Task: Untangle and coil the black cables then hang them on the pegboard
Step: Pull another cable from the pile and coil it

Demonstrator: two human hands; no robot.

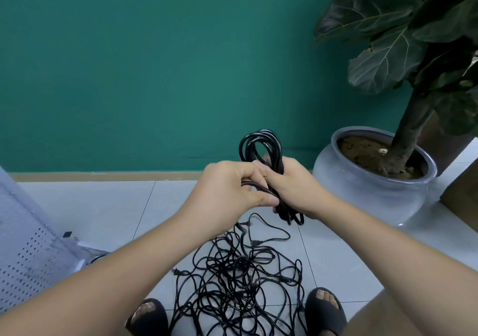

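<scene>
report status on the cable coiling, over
Right grip holds the coiled cable, left grip pinches a strand at it. Tangled pile on the floor below. Pegboard off to the left.

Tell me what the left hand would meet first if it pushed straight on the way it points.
Most likely the right hand, which grips the coiled bundle of black cable. The left hand appears to touch it, though depth is hard to judge.
</scene>
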